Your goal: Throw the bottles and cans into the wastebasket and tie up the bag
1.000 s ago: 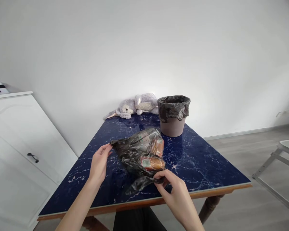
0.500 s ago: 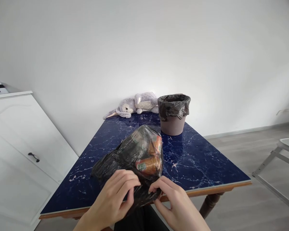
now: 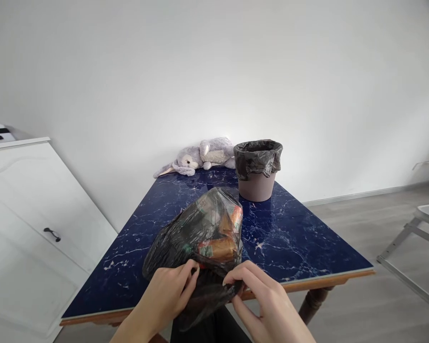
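A black, partly see-through garbage bag (image 3: 178,238) lies at the near edge of the blue table, its loose mouth hanging over the edge toward me. Orange packages (image 3: 218,248) with red and green print show through the plastic on its right side. My left hand (image 3: 171,288) pinches the near side of the bag between thumb and fingers. On the other side, my right hand (image 3: 259,297) grips a gathered bit of the bag's rim. The rest of what the bag contains is hard to make out through the dark film.
A mauve trash bin (image 3: 256,187) lined with black plastic stands at the table's far right. Beside it, a grey plush bunny (image 3: 216,148) lies against the wall. The table (image 3: 296,243) has a blue marbled top. A white cabinet (image 3: 32,205) is at left, a metal-framed folding chair (image 3: 403,238) at right.
My left hand has closed its fingers on the bag and shifted slightly left and down. The bag's mouth is spread wider between my hands and hangs lower over the edge.
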`<action>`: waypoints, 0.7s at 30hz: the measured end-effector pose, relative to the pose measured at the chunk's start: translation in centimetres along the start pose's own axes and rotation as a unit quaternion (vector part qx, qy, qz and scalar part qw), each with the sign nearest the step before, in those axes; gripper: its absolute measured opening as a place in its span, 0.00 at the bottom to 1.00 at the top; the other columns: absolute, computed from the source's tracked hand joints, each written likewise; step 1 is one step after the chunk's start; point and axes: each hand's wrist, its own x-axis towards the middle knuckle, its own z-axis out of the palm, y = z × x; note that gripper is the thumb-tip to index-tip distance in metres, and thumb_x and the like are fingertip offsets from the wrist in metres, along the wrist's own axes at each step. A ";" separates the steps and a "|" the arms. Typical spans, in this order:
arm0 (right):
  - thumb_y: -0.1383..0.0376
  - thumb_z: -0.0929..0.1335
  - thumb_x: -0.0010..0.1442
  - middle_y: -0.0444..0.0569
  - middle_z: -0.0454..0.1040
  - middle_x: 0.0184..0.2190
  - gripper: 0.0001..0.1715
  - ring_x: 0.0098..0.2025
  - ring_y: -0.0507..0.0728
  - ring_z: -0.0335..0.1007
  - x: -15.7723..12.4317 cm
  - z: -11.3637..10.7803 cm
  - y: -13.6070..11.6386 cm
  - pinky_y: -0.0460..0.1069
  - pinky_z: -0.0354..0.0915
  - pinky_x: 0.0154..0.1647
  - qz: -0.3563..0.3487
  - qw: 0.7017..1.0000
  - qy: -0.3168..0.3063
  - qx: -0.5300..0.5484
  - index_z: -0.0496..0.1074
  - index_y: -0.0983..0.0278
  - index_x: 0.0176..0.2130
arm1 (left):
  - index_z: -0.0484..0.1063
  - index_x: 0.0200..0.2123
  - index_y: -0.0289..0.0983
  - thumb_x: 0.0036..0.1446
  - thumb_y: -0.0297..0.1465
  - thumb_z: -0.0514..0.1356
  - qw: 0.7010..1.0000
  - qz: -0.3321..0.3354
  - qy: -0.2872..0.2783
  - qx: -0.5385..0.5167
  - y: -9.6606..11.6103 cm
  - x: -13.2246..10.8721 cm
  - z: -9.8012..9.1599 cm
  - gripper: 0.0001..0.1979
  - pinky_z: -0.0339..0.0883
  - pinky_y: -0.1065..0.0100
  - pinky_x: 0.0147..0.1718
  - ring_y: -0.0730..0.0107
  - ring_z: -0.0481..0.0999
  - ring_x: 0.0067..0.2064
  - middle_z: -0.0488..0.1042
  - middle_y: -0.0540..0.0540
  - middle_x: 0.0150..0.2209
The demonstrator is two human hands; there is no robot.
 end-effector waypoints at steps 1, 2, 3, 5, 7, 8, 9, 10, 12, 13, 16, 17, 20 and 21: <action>0.76 0.62 0.64 0.46 0.74 0.43 0.18 0.37 0.52 0.78 0.0 0.1 0.0 0.44 0.73 0.39 -0.001 1.000 0.001 0.000 0.72 0.56 0.45 | 0.67 0.51 0.40 0.78 0.33 0.45 1.000 -0.029 -0.004 0.009 -0.3 0.1 0.3 0.12 0.57 0.66 0.26 0.59 0.83 0.30 0.80 0.49 0.31; 0.75 0.63 0.64 0.47 0.74 0.45 0.17 0.36 0.51 0.78 -0.1 0.1 0.0 0.44 0.74 0.39 -0.001 1.000 0.002 0.002 0.72 0.57 0.45 | 0.65 0.55 0.39 0.78 0.34 0.46 0.998 -0.058 -0.009 0.013 -0.6 0.1 0.6 0.12 0.57 0.66 0.25 0.58 0.83 0.29 0.80 0.50 0.30; 0.75 0.63 0.65 0.48 0.74 0.47 0.16 0.35 0.51 0.78 -0.2 0.2 0.0 0.45 0.74 0.39 0.001 1.000 0.004 0.003 0.72 0.57 0.45 | 0.62 0.58 0.38 0.77 0.34 0.47 0.996 -0.085 -0.011 0.013 -0.8 0.2 0.9 0.13 0.57 0.66 0.24 0.58 0.83 0.28 0.80 0.51 0.29; 0.74 0.63 0.66 0.50 0.72 0.52 0.13 0.35 0.51 0.78 -0.3 0.3 0.1 0.46 0.75 0.39 0.004 1.000 0.007 0.002 0.71 0.58 0.43 | 0.58 0.63 0.37 0.75 0.35 0.49 0.993 -0.122 -0.010 0.008 -1.1 0.4 1.2 0.18 0.57 0.67 0.23 0.60 0.82 0.26 0.79 0.51 0.29; 0.73 0.64 0.65 0.53 0.71 0.56 0.11 0.38 0.52 0.79 -0.5 0.3 0.2 0.47 0.76 0.39 0.003 1.000 0.011 -0.003 0.71 0.59 0.41 | 0.58 0.64 0.38 0.72 0.35 0.52 0.993 -0.117 0.011 -0.005 -1.1 0.7 1.3 0.20 0.62 0.68 0.23 0.62 0.82 0.27 0.81 0.48 0.35; 0.73 0.64 0.65 0.53 0.70 0.58 0.11 0.39 0.53 0.79 -0.6 0.4 0.2 0.47 0.77 0.39 0.004 1.000 0.012 -0.005 0.71 0.59 0.40 | 0.60 0.63 0.39 0.70 0.36 0.54 0.995 -0.097 0.030 -0.011 -1.0 0.9 1.2 0.21 0.67 0.67 0.26 0.61 0.84 0.32 0.82 0.45 0.41; 0.73 0.64 0.65 0.53 0.69 0.60 0.10 0.40 0.54 0.79 -0.6 0.4 0.2 0.48 0.78 0.39 0.005 1.000 0.013 -0.007 0.71 0.59 0.40 | 0.62 0.63 0.39 0.68 0.36 0.56 0.996 -0.070 0.053 -0.014 -0.9 1.2 1.0 0.22 0.73 0.65 0.31 0.58 0.85 0.38 0.81 0.41 0.47; 0.73 0.64 0.64 0.54 0.68 0.61 0.10 0.40 0.54 0.79 -0.7 0.4 0.2 0.48 0.78 0.39 0.007 1.000 0.013 -0.008 0.71 0.59 0.39 | 0.64 0.61 0.39 0.65 0.36 0.58 0.996 -0.041 0.079 -0.012 -0.7 1.4 0.8 0.23 0.77 0.62 0.37 0.54 0.85 0.45 0.79 0.37 0.53; 0.73 0.64 0.64 0.54 0.68 0.61 0.10 0.40 0.55 0.79 -0.7 0.4 0.1 0.49 0.79 0.39 0.009 1.000 0.012 -0.007 0.71 0.59 0.39 | 0.68 0.60 0.38 0.59 0.36 0.63 0.993 0.003 0.119 -0.006 -0.3 1.8 0.5 0.26 0.78 0.52 0.49 0.44 0.80 0.54 0.75 0.33 0.58; 0.73 0.64 0.64 0.54 0.68 0.62 0.10 0.40 0.55 0.79 -0.8 0.3 0.1 0.50 0.79 0.40 0.009 1.000 0.013 -0.007 0.70 0.59 0.39 | 0.69 0.60 0.37 0.57 0.35 0.65 0.992 0.015 0.126 -0.010 -0.1 2.0 0.3 0.27 0.77 0.48 0.52 0.41 0.79 0.57 0.75 0.32 0.58; 0.73 0.65 0.64 0.55 0.69 0.61 0.09 0.39 0.55 0.79 -0.8 0.2 0.2 0.51 0.80 0.42 0.003 1.000 0.019 -0.007 0.71 0.59 0.39 | 0.69 0.64 0.38 0.52 0.33 0.69 0.992 0.030 0.109 -0.050 0.3 2.4 0.2 0.35 0.73 0.43 0.59 0.39 0.75 0.61 0.76 0.34 0.59; 0.73 0.65 0.64 0.55 0.69 0.61 0.09 0.39 0.55 0.79 -0.9 0.1 0.2 0.51 0.80 0.42 -0.002 1.000 0.020 -0.010 0.71 0.59 0.39 | 0.67 0.66 0.38 0.52 0.33 0.69 0.993 0.030 0.098 -0.066 0.4 2.5 0.2 0.38 0.71 0.43 0.62 0.40 0.74 0.63 0.76 0.35 0.61; 0.74 0.65 0.63 0.54 0.70 0.61 0.11 0.40 0.54 0.79 -1.0 -0.4 0.2 0.49 0.79 0.41 -0.015 1.000 0.009 -0.019 0.71 0.59 0.39 | 0.65 0.69 0.39 0.51 0.35 0.71 0.993 0.027 0.056 -0.100 0.7 2.6 0.4 0.42 0.70 0.43 0.63 0.39 0.74 0.64 0.76 0.35 0.63; 0.75 0.65 0.62 0.54 0.70 0.61 0.11 0.40 0.54 0.79 -1.0 -0.5 0.1 0.49 0.78 0.41 -0.016 1.000 0.000 -0.021 0.71 0.59 0.39 | 0.66 0.69 0.40 0.51 0.37 0.72 0.992 0.027 0.050 -0.109 0.9 2.7 0.4 0.43 0.71 0.43 0.63 0.38 0.75 0.64 0.76 0.36 0.64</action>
